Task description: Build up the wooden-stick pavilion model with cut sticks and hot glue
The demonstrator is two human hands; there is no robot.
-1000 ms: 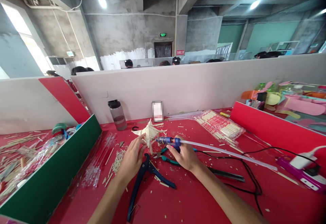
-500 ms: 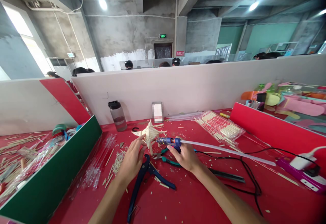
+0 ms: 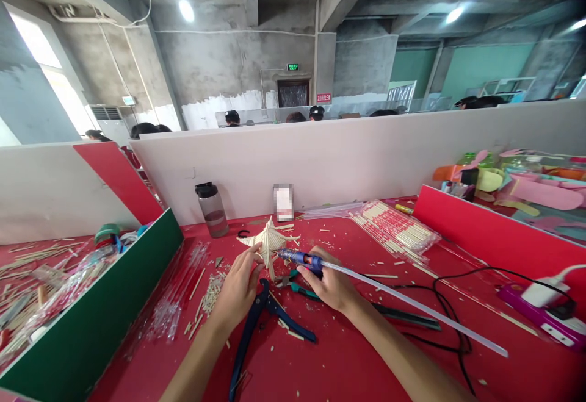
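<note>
— Where is the stick model (image 3: 270,240)?
— Twelve o'clock, just beyond and between your hands, on the red table (image 3: 348,365). It is pale and pointed, with arms spreading outward.
— And the hands?
— They are apart. Your left hand (image 3: 238,281) has its fingertips against the model's seven o'clock side; whether they pinch it, I cannot tell. Your right hand (image 3: 336,283) is closed around a blue glue gun (image 3: 302,259), its tip aimed at the model; contact is too small to judge. A long, cloudy glue stick (image 3: 412,305) juts from its back toward four o'clock.
— What lies around the model?
— A dark blue cutter (image 3: 249,332) at six o'clock, green-handled pliers (image 3: 303,291) at five, a bottle (image 3: 213,211) upright at ten.
</note>
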